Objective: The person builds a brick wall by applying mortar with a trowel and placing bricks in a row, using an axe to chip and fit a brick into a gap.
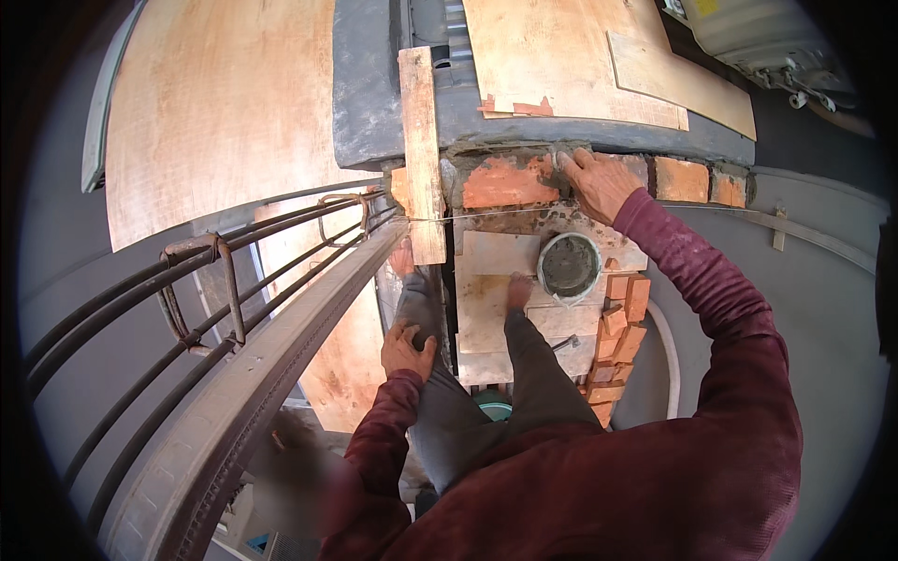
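My right hand (597,182) is at the course of orange bricks (505,181), its fingers bent and pressed together by a grey, mortar-smeared joint. What its fingertips hold, if anything, is too small to make out. Wet grey mortar lies along the back of the course, against a dark grey ledge (365,103). Resting on my left leg near the knee is my left hand (408,351), fingers loosely spread and holding nothing. A bucket (568,301) of grey mortar (571,265) stands on the boards just below my right hand. A thin string (524,214) runs along the brick course.
Loose orange bricks (629,323) are stacked at the right edge of the board platform (486,338) under my feet. A wooden plank (421,150) crosses the ledge. Steel bars with bent ties (201,252) and a long straight beam (271,360) slant along the left. Plywood sheets (224,93) lie beyond.
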Available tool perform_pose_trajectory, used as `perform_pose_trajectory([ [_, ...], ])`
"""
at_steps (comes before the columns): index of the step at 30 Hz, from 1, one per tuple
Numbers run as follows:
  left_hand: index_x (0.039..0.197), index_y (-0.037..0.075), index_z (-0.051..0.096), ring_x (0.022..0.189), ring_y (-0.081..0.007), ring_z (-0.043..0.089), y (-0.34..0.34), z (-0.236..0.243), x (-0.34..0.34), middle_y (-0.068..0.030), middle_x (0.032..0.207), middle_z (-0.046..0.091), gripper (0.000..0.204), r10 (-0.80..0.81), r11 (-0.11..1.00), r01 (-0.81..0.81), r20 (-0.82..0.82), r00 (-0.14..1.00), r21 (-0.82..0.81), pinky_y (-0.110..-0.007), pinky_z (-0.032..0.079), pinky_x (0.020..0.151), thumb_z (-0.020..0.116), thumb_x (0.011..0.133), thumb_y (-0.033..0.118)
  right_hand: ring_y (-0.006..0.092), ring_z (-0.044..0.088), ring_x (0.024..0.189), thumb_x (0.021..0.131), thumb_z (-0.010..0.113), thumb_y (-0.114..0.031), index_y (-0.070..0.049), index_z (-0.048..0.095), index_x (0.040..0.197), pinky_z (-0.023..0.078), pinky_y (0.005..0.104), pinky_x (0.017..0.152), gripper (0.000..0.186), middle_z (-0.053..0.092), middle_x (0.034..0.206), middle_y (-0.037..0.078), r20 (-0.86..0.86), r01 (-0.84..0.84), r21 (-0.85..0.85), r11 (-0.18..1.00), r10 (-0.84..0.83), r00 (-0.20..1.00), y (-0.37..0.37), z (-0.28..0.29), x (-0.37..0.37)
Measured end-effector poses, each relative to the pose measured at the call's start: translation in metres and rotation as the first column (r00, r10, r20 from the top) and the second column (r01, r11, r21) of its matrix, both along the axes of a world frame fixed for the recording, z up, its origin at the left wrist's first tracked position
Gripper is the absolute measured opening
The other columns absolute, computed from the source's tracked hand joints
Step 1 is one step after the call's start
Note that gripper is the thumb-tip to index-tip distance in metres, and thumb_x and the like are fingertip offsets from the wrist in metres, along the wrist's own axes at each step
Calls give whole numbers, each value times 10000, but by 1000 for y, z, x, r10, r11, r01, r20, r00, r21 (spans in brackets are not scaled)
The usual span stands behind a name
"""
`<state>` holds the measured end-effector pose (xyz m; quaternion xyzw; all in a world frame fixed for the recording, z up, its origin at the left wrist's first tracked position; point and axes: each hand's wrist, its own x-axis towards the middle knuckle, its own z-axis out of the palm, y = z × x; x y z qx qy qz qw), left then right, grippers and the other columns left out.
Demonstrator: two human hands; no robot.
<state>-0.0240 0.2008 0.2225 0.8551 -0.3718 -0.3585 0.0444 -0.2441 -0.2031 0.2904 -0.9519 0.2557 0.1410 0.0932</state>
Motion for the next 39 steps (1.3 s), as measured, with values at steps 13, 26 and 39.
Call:
perform_pose_trajectory([
  [13,1096,42,684,1231,-331,494,-1,-4,-6,-173,1292,559,455,-6,1000,6,13,1000,1,-404,385,1055,686,771,361,356,629,957,805,626,-113,10,524,1062,542,446,764,303,594,1062,195,0,89,46,995,-89,996,14,-14,-2],
  [26,1079,46,692,1227,-323,504,-11,-2,-10,-158,1292,567,439,-29,999,29,-2,1000,14,-399,389,1053,696,764,353,394,658,829,957,481,-308,13,555,1035,520,483,746,339,660,815,233,-169,118,248,962,-77,983,-18,-1,11],
  [39,1085,48,690,1227,-330,503,-18,-2,-8,-164,1304,560,440,-60,998,60,-7,998,28,-407,390,1054,692,770,355,424,636,799,988,415,-271,29,540,1091,499,500,756,341,642,812,269,-156,246,256,935,-211,965,-51,-39,-96],
])
